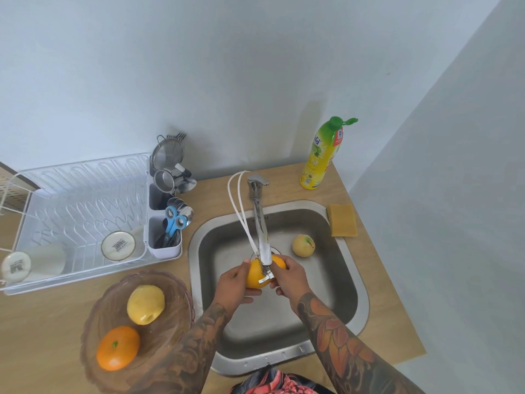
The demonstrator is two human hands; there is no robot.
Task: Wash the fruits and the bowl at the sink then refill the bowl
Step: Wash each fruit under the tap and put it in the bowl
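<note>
Over the steel sink (349, 280) I hold a yellow-orange fruit (255, 275) just under the faucet spout (262, 237). My left hand (234, 284) cups it from the left and my right hand (291, 275) grips it from the right. A pale yellow fruit (303, 245) lies in the sink basin at the back right. A brownish glass bowl (170, 302) stands on the counter left of the sink, holding a yellow fruit (145, 304) and an orange (118, 348).
A white dish rack (79, 211) with two cups fills the counter's left side, with a utensil caddy (166, 237) next to it. A dish soap bottle (324, 155) and a yellow sponge (342, 220) are at the back right. Walls close in behind and right.
</note>
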